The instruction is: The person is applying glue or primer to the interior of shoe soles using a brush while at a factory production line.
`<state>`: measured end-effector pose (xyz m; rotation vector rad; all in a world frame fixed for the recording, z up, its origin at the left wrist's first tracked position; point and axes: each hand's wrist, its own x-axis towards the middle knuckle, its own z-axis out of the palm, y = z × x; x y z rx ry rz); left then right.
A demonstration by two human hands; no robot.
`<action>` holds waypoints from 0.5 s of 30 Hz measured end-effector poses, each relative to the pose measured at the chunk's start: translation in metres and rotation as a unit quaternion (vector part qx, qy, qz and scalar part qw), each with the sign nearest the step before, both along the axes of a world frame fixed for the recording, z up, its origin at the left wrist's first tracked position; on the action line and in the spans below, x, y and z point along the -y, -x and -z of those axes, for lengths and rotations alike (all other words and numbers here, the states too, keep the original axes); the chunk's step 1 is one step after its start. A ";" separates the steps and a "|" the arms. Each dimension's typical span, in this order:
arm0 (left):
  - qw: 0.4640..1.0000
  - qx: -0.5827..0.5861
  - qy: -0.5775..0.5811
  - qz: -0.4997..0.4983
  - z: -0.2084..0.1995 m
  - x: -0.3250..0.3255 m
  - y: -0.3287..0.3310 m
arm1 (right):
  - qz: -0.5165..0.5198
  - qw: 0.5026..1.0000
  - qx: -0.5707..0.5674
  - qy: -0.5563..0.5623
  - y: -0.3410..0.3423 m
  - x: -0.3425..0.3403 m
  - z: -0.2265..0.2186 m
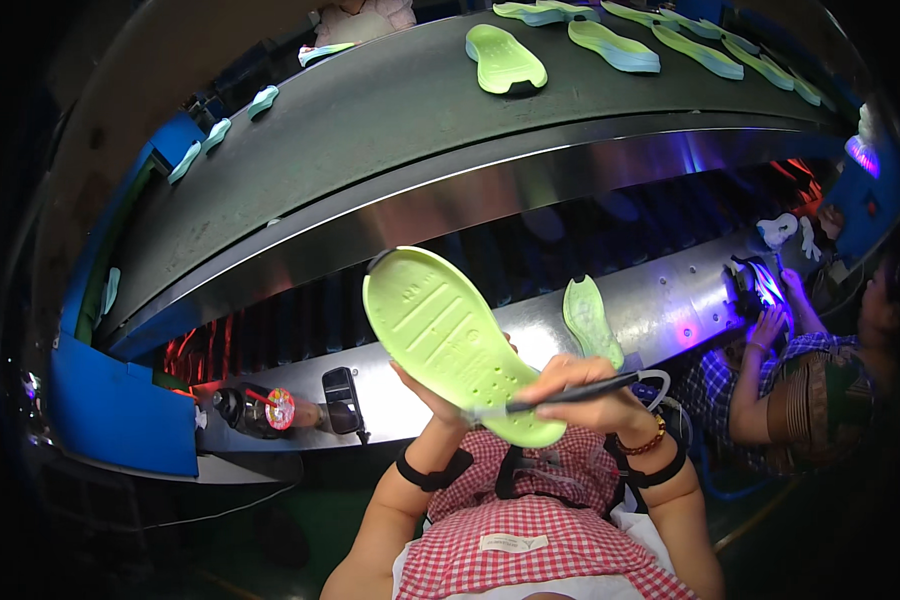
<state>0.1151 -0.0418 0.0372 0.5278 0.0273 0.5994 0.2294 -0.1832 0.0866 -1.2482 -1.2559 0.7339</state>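
Observation:
My left hand holds a light green shoe sole up in front of me, with most of its fingers hidden behind the sole. The sole is tilted, its wide end up to the left; rows of grooves and small holes mark the face toward me. Closed around a black-handled brush, my right hand is at the sole's lower end. The brush's pale tip is blurred and lies across the sole's lower left edge. A whitish tube curves by the handle's rear end. Another green sole lies on the metal ledge behind my right hand.
Beyond the metal ledge runs a dark conveyor belt carrying several green and blue soles. A bottle, a red-topped cup and a phone-like black device stand left. A co-worker's hands work under violet light at right.

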 end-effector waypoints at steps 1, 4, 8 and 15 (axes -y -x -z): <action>0.999 -0.002 -0.006 -0.044 -0.004 0.000 -0.001 | 0.044 0.998 -0.036 -0.005 -0.001 -0.001 0.002; 0.998 0.047 0.011 -0.034 -0.003 -0.005 0.002 | 0.007 0.996 0.072 -0.049 0.000 -0.001 0.005; 0.990 0.137 -0.008 -0.027 -0.002 -0.017 0.006 | -0.035 0.997 0.027 -0.056 -0.002 0.007 0.007; 0.990 0.116 -0.007 -0.082 -0.014 -0.029 0.013 | -0.082 0.995 0.022 -0.048 -0.005 0.018 0.007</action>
